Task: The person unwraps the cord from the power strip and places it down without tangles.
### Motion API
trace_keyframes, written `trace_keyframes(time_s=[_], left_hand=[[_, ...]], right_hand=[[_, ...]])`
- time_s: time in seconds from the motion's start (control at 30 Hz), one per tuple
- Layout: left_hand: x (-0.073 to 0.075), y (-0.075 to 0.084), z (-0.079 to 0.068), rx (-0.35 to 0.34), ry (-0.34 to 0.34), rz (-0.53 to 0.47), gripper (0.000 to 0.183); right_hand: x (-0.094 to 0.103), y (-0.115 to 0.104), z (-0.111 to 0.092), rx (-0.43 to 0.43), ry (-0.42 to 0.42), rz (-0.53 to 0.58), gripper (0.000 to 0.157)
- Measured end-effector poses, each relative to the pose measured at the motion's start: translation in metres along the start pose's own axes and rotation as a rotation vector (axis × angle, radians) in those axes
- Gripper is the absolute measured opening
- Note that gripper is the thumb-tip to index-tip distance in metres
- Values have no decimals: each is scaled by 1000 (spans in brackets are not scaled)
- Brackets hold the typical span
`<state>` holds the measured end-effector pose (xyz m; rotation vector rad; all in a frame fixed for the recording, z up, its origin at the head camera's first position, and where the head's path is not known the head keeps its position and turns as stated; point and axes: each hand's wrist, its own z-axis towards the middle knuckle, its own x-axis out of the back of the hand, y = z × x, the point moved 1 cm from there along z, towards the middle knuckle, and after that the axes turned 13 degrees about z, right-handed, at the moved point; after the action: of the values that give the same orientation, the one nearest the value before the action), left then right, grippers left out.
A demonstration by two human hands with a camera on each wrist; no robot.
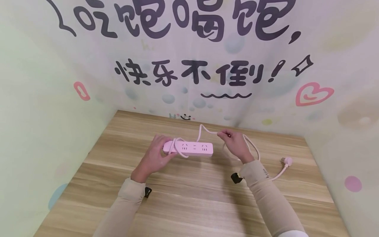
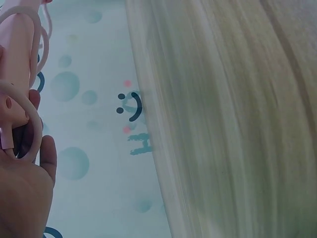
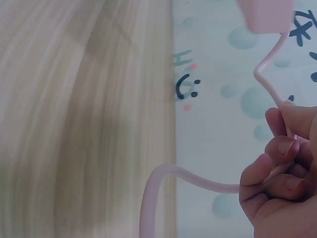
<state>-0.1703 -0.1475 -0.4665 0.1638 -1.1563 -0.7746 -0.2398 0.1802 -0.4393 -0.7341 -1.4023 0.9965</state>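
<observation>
Pink power strip (image 1: 192,148) being wound with its own cord (image 1: 207,130) above the wooden worktop (image 1: 189,204).
The left hand (image 1: 157,157) clasps the strip's cord end, loops already round it; the right hand (image 1: 235,144) pinches the slack. Next, I judge, another turn must be carried over, plug (image 1: 288,161) trailing loose.

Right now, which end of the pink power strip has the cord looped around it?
The end gripped by the left hand; the power strip end nearer the right hand is bare.
</observation>
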Motion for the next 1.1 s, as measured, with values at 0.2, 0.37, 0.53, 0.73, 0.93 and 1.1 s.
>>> trace_keyframes(time_s=[0.2,0.37,0.53,0.73,0.93,1.1], left_hand=[[-2,-1,0,-2,-15,8,47],[-2,-1,0,19,-32,16,46],[-1,-3,1,61,-56,19,47],[1,-7,2,109,-47,18,48],[4,-9,4,130,-41,-1,48],[7,-12,4,130,-19,19,48]], right_hand=[[5,-11,-1,12,18,48,35],[9,-20,-5,-10,21,111,37],[13,-27,-10,3,15,164,35],[17,-30,-19,61,-20,209,31],[27,-21,-29,42,-24,225,34],[37,-16,-40,-32,-22,233,37]])
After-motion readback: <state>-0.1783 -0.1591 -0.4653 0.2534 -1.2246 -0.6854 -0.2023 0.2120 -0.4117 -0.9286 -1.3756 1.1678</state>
